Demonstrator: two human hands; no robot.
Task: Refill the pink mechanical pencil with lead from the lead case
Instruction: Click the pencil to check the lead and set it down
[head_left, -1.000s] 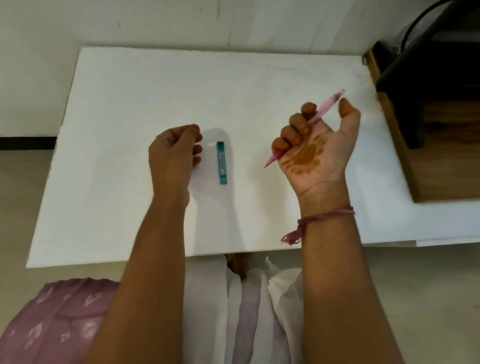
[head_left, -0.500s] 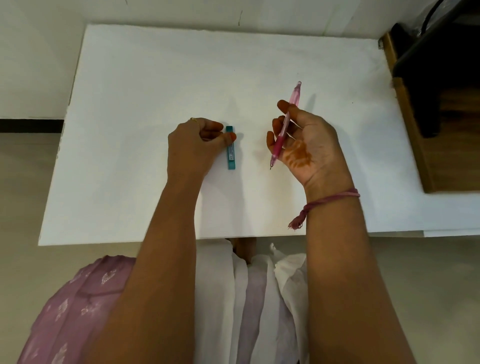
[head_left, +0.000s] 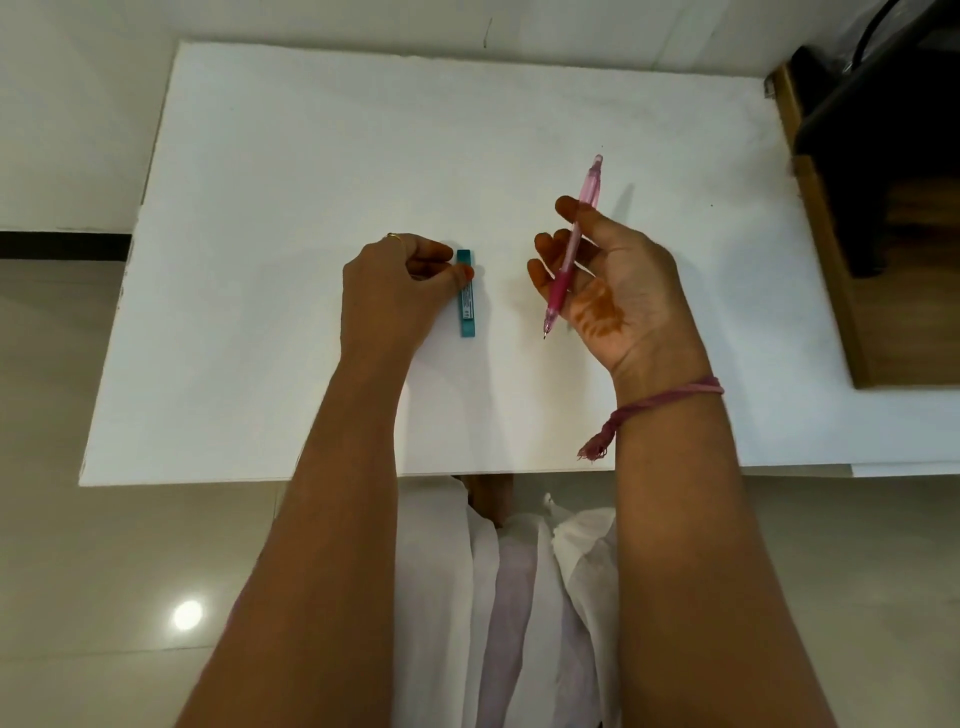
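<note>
A slim teal lead case (head_left: 466, 309) lies flat on the white table (head_left: 311, 156), its long side pointing away from me. My left hand (head_left: 400, 291) rests just left of it, fingers curled, with thumb and fingertip pinching the case near its far end. My right hand (head_left: 618, 296) hovers to the right, palm turned up, holding the pink mechanical pencil (head_left: 571, 244) between thumb and fingers. The pencil's tip points toward me and its cap end points away. The pencil's middle is partly hidden by my thumb.
A wooden box (head_left: 852, 291) with a dark device on top stands at the table's right edge. A white wall runs behind the table. My lap in pale cloth lies below the near edge, with tiled floor on both sides.
My left hand slid right and pinched the lead case. My right hand swung the pencil from a slanted pose to nearly straight and moved closer to the case.
</note>
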